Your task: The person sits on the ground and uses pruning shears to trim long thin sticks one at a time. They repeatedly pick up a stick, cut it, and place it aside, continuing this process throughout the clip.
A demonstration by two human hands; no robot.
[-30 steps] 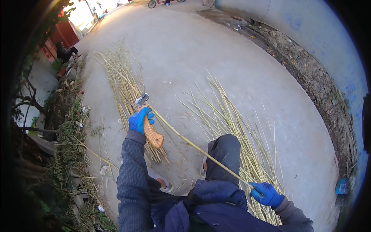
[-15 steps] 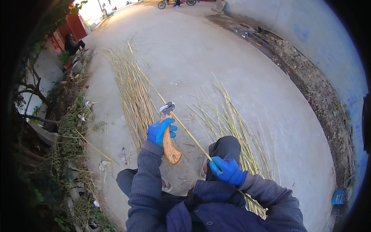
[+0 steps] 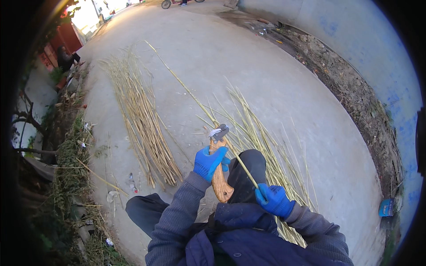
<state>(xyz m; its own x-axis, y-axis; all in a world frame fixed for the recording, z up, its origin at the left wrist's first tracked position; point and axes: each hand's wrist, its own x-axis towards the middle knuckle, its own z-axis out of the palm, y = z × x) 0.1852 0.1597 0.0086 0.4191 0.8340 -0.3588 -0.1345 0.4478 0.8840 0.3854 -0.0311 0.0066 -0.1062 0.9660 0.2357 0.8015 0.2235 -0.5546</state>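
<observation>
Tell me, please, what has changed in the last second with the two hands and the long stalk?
The long stalk has slid forward through the wooden-handled tool, so most of it now lies beyond the tool. The right hand came in along the stalk, much nearer the left hand. Both hands keep their grip, and the two stalk bundles lie as before.

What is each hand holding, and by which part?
Left hand grips the wooden-handled tool around its handle's upper part. Right hand grips the long thin stalk at its near end.
</observation>
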